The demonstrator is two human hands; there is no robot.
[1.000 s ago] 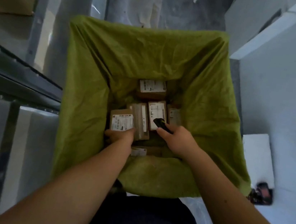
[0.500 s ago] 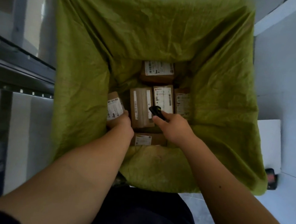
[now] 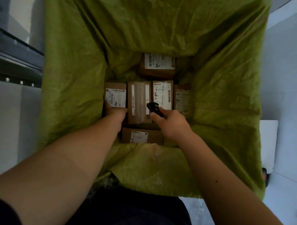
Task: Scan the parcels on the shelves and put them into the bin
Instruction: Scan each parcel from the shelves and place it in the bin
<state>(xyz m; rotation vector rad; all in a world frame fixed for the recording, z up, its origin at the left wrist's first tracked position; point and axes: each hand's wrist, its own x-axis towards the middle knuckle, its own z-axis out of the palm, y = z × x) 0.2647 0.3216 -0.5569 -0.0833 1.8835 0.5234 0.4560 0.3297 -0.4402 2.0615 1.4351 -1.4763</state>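
a brown cardboard parcel with a white barcode label [image 3: 115, 95] is gripped at its near end by the left hand [image 3: 114, 112], low inside the deep bin lined with a green plastic bag [image 3: 71, 64], against the left wall of the liner. a small black handheld scanner [image 3: 153, 107] is gripped in the curled fingers of the right hand [image 3: 172, 124], held just above the parcels at the bin floor.

five further brown cardboard parcels are seen lying on the bin floor: one at the far side [image 3: 157, 65], three side by side in the middle row [image 3: 162, 94], and one at the near side [image 3: 141, 136]. the task is judged to be well under way, with the held parcel about to be set down. the shelves are seen only as dark metal rails [image 3: 12, 51] at the left; what is left on them cannot be told.

little free floor is left in the bin: the held parcel is touching or just beside the middle row. open room lies above the parcels, and the liner walls slope outward, so withdrawal straight upward is judged unobstructed.
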